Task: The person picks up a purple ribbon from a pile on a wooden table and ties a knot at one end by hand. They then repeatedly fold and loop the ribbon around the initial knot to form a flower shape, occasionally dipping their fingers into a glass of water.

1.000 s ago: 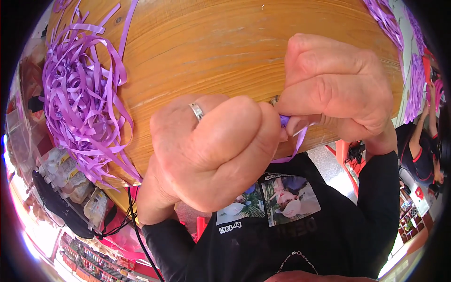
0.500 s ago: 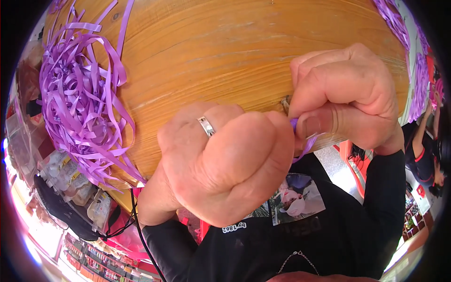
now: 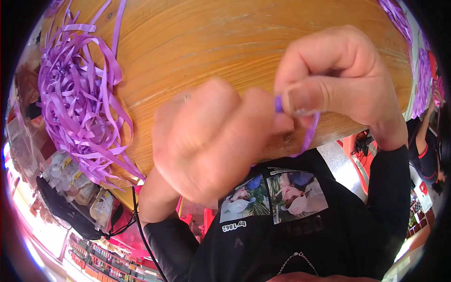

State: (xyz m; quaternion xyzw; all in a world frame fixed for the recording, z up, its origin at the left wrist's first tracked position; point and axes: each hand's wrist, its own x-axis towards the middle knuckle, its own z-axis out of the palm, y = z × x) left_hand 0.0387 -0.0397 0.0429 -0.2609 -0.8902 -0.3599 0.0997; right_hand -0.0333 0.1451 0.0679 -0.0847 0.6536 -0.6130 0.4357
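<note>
Between my two hands, above the near edge of the wooden table, is a narrow purple ribbon (image 3: 310,134). My right hand (image 3: 340,80) pinches it between thumb and bent forefinger, and a short purple bit shows at the fingertips. From there the ribbon hangs in a loop toward the underside of my left hand (image 3: 211,136). That hand is curled closed around the ribbon and slightly blurred, its fingertips mostly hidden behind the knuckles. The hands are close together, fingertips nearly touching.
A tangled heap of purple ribbons (image 3: 80,98) lies at the left of the wooden table (image 3: 197,47). More ribbons (image 3: 420,84) hang at the far right, near another person's arm (image 3: 425,124). Plastic-wrapped items (image 3: 70,181) and a black cable (image 3: 136,211) are at the lower left.
Both hands have risen a little, away from my body, and my left hand has turned. More of the ribbon's loop shows below my right thumb.
</note>
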